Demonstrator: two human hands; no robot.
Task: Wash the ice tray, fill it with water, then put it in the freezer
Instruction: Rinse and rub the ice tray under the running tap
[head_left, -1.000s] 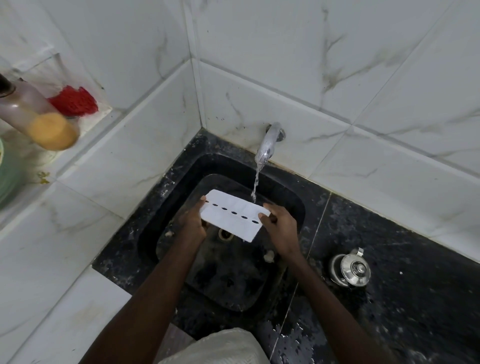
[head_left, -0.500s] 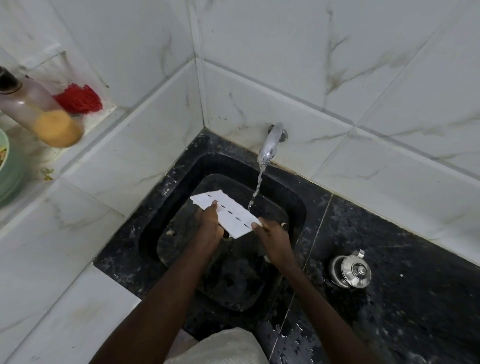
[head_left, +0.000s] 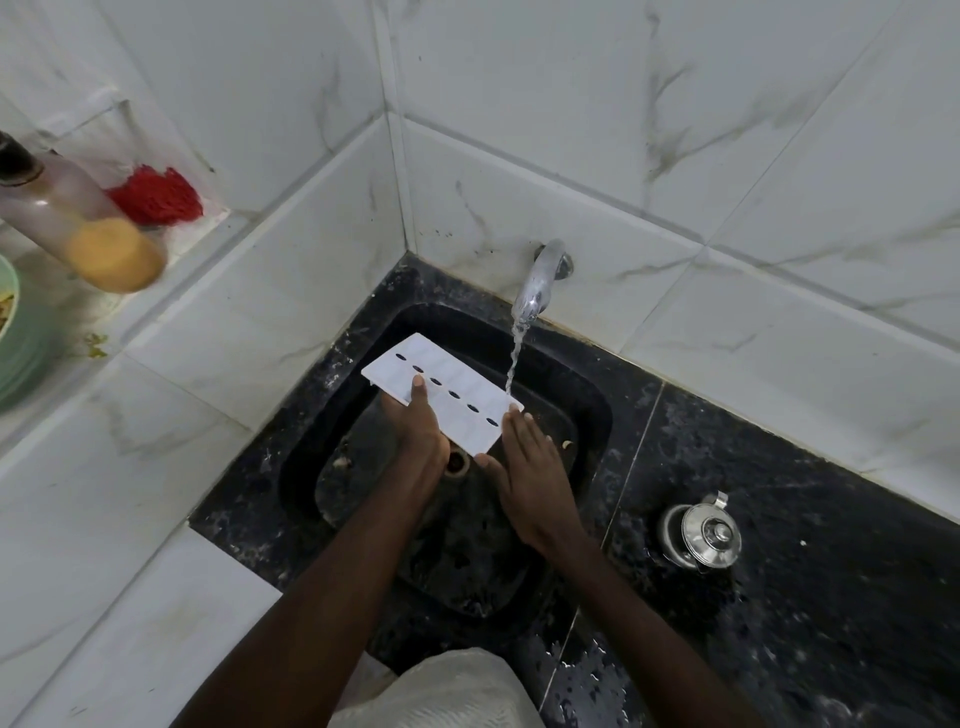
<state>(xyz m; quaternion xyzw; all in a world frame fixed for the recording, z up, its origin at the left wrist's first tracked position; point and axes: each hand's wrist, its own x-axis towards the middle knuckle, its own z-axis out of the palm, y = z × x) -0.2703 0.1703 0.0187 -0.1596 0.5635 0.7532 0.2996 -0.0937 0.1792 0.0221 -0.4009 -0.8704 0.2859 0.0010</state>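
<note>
White plastic ice tray (head_left: 441, 391) is hanging over the black sink (head_left: 587, 415), its long axis slanting from upper left to lower right. Left hand (head_left: 422, 436) is gripping its near edge, thumb on top; right hand (head_left: 530, 470) is clasping the lower-right end, where the tap (head_left: 540, 280) stream is landing.

The tap (head_left: 540, 283) juts over the sink (head_left: 597, 415), its stream blocking the back; right of the sink the counter (head_left: 831, 597) lies open except a steel kettle (head_left: 701, 535).
</note>
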